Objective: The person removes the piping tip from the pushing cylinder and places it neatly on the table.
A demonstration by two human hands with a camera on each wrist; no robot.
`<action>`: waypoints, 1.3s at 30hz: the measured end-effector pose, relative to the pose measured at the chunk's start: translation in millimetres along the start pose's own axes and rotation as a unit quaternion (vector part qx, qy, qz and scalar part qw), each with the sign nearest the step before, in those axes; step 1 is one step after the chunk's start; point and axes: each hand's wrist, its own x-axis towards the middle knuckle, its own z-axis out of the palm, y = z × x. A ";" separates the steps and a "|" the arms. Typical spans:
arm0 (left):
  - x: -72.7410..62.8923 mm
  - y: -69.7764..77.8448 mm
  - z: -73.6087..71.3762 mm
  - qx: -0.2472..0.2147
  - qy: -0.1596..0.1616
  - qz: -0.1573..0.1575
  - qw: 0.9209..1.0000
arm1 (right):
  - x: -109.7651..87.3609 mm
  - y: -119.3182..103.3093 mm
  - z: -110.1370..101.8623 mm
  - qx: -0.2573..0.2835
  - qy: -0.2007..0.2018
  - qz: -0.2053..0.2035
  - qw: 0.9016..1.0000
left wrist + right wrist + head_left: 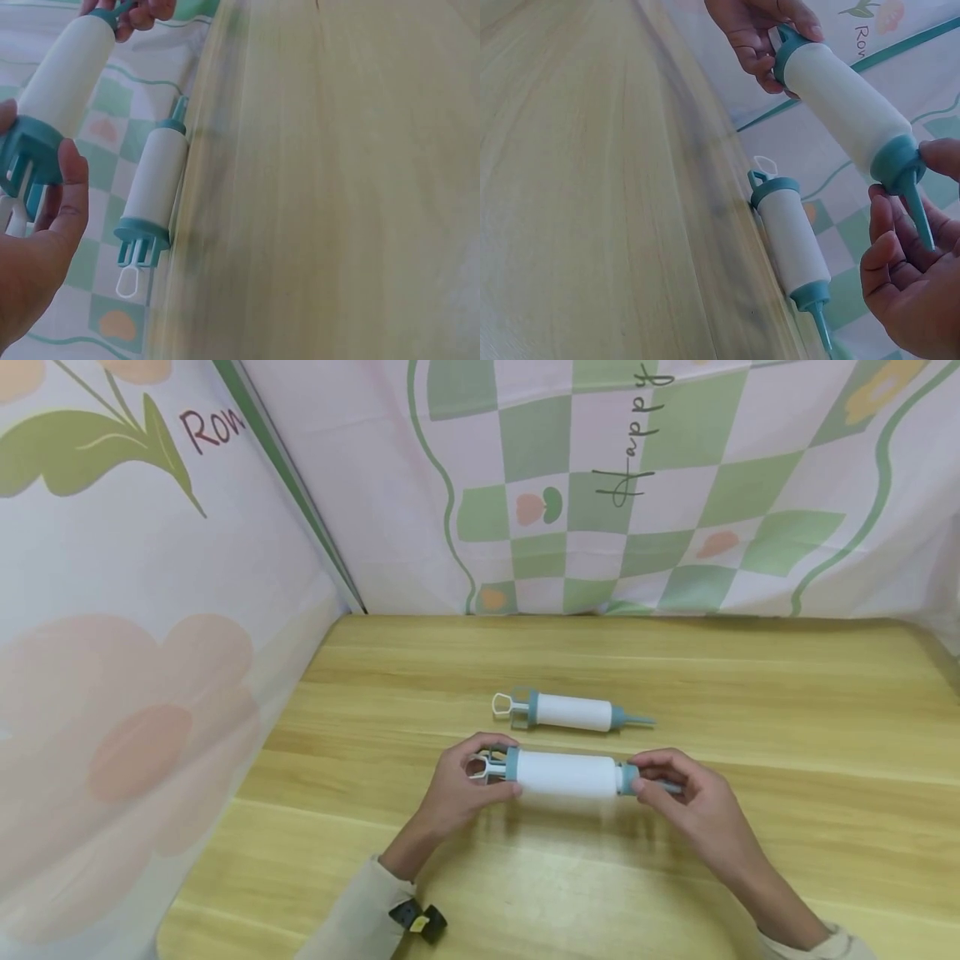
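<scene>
A large plastic syringe [567, 774] with a white barrel, teal end pieces and a pointed teal nozzle [915, 202] is held level over the table between both hands. My left hand [465, 785] grips the teal collar at the plunger end, thumb on the near side and fingers on the far side. At the opposite end, my right hand [693, 806] pinches the teal nozzle cap between thumb and fingers, and the nozzle points to the right. A second, similar syringe [574, 712] lies on the table just beyond, its white loop-shaped plunger handle to the left.
The wooden table [420, 677] runs back to a hanging cloth [540, 452] with green checks. Another printed cloth [150, 593] with large flowers borders the left side. A dark strap with a buckle [418, 920] sits by the left sleeve.
</scene>
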 end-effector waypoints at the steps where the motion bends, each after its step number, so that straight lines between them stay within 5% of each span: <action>1: -0.1 0.3 -0.3 -0.001 -0.001 -0.001 1.000 | -0.2 -0.1 0.1 -0.002 0.000 -0.001 1.000; 23: -1.2 -0.9 -7.9 -0.004 -0.040 -0.022 0.999 | -5.4 5.1 -11.1 -0.020 0.024 -0.008 0.999; 39: 1.6 -5.9 -7.0 0.063 -0.055 -0.018 0.996 | -8.0 6.2 -18.0 -0.024 0.032 -0.012 0.999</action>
